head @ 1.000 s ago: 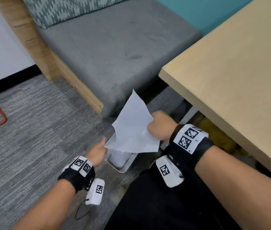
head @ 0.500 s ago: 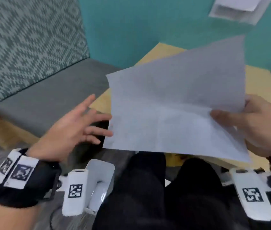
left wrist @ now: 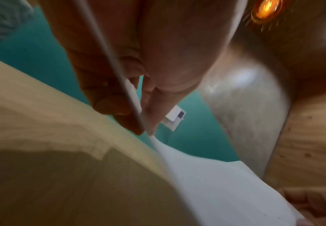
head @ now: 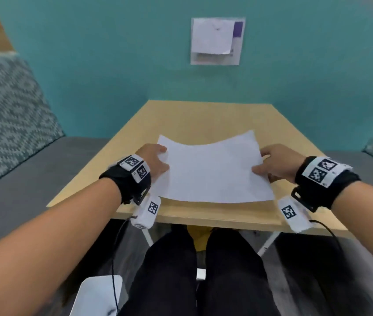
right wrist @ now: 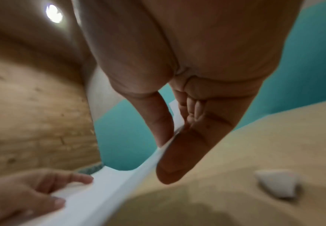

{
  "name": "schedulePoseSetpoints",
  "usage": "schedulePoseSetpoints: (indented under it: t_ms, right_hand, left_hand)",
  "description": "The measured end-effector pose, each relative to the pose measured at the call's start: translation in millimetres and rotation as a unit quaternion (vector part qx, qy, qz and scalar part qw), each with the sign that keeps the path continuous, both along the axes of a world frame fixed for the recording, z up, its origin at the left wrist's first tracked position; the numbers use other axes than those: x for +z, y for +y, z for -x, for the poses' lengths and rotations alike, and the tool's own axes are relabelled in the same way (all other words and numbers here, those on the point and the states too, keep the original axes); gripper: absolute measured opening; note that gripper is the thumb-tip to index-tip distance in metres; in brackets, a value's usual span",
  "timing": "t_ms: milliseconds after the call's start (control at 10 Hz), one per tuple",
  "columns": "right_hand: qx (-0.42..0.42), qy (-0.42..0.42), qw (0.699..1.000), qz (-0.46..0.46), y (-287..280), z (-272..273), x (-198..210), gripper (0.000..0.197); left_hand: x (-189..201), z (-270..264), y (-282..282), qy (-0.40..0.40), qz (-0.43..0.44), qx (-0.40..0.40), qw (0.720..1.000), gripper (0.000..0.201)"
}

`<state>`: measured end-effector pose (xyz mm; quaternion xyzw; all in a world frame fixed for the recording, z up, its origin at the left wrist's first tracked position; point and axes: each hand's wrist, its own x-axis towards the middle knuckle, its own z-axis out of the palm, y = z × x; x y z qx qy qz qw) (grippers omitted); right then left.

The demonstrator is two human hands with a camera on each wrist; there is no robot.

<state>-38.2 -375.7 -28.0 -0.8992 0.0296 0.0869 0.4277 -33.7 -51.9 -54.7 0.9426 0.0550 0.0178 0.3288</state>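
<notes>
Grips sheet of paper (head: pixel 213 172) at both side edges: left hand (head: pixel 156 161) on the left edge, right hand (head: pixel 276 163) on the right edge. Both clamped on the sheet in a pinch. Confirmed in the wrist views by the paper edge passing between the left fingers (left wrist: pixel 110 97) and between thumb and fingers (right wrist: pixel 158 120) of the right.

Located over the near half of the table (head: pixel 203 117), roughly centred between its left and right edges, long side parallel to the near edge. Lower border just inside the table's near edge, with a narrow shadow beneath; contact with the top not determinable. Bowed downward across the middle, far corners raised.

Judged purpose of the two-sided grip: to keep a limp sheet spread and square to the near edge for laying flat. A single-point hold would likely let it droop or skew.

Lettering:
- None visible on the upper face of the sheet.
- Notice (head: pixel 215 39) fixed to the teal wall beyond the far edge, purple patch at its upper right corner; print too blurred to read.
- Wrist bands (head: pixel 135 167) marked with black-and-white square codes only; no readable words.
- Small white scrap (right wrist: pixel 276 185) on the table to the right of the right hand, apart from the sheet; no marking discernible.
</notes>
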Motion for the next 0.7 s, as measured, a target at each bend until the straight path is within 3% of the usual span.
schedulePoseSetpoints:
  t_ms: [100,200,300,400,500,600,700]
  right_hand:
    - [-0.01,0.023,0.992,0.122,3.8,-15.6,-3.7,0.039]
    - [0.027,0.01,0.972,0.234,9.7,-27.6,-4.0,0.066]
    - [0.08,0.058,0.963,0.251,10.7,-35.0,-4.8,0.078]
    - [0.144,0.091,0.94,0.295,12.1,-35.9,-5.9,0.074]
    - [0.185,0.069,0.925,0.326,5.4,-42.8,-11.0,0.069]
    - [0.199,0.074,0.928,0.305,-5.6,-55.4,-13.8,0.075]
    - [0.172,0.056,0.946,0.27,-13.9,-66.7,-10.7,0.071]
  left_hand:
    - [-6.0,-14.6,-10.0,0.04,-0.091,-0.014,0.995,0.06]
    - [-7.0,-23.7,-14.6,0.063,-0.163,-0.04,0.984,0.066]
    - [-8.8,-31.3,-15.1,0.118,-0.235,-0.069,0.962,0.077]
    - [-12.4,-34.5,-10.8,0.142,-0.326,-0.089,0.93,0.071]
    - [-21.8,-42.6,-2.7,0.168,-0.3,-0.119,0.931,0.067]
    - [-22.1,-50.9,15.6,0.158,-0.225,-0.132,0.952,0.093]
    - [-16.1,-51.2,34.8,0.129,-0.141,-0.143,0.971,0.094]
